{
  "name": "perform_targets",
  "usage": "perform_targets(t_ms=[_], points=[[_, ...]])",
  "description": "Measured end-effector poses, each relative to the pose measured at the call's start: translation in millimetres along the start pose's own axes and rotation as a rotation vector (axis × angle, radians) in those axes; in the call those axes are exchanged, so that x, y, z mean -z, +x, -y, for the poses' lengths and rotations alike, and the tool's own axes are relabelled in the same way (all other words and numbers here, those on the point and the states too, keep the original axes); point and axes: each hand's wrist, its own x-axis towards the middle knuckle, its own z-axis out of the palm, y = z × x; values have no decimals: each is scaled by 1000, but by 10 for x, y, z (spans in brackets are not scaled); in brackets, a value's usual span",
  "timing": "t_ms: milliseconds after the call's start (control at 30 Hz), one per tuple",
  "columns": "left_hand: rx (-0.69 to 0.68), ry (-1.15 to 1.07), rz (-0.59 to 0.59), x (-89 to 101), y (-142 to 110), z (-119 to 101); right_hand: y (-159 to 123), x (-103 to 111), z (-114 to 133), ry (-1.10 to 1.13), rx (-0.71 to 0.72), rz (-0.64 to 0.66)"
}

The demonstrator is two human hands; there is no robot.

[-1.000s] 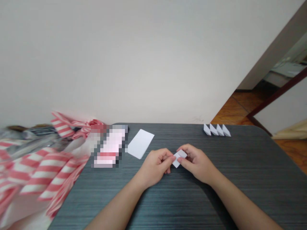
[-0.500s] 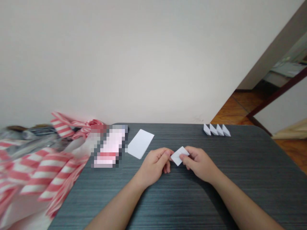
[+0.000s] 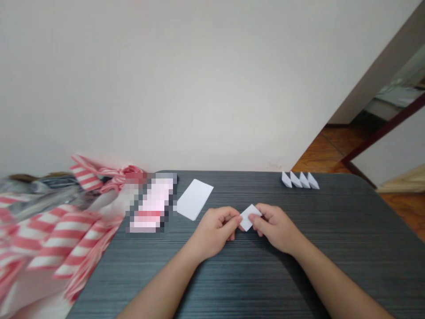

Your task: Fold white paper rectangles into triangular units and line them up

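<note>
Both of my hands meet over the middle of the dark grey table (image 3: 299, 274). My left hand (image 3: 217, 231) and my right hand (image 3: 275, 227) each pinch a side of a small folded white paper piece (image 3: 249, 216), held just above the tabletop. The fingers of both hands are curled closed on it. A flat stack of white paper sheets (image 3: 195, 199) lies to the left of my left hand. Several folded white paper pieces (image 3: 300, 180) stand in a row at the table's far right edge.
A blurred-out pink and white object (image 3: 151, 203) lies left of the paper stack. Red and white striped plastic bags (image 3: 49, 230) cover the table's left end. A pale wall rises behind the table, and a wooden floor (image 3: 318, 153) shows at the right.
The folded paper has been turned between my fingers into a flatter diamond shape. My right hand has shifted slightly right and down; my left hand has barely moved.
</note>
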Motion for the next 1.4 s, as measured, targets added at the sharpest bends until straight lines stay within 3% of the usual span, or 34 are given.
perform_targets(t_ms=[933, 1400], points=[[-18, 1, 82, -9, 2, -2, -3, -4, 85, -36, 23, 32], [-20, 78, 52, -2, -11, -18, -4, -34, 47, -25, 48, 51]])
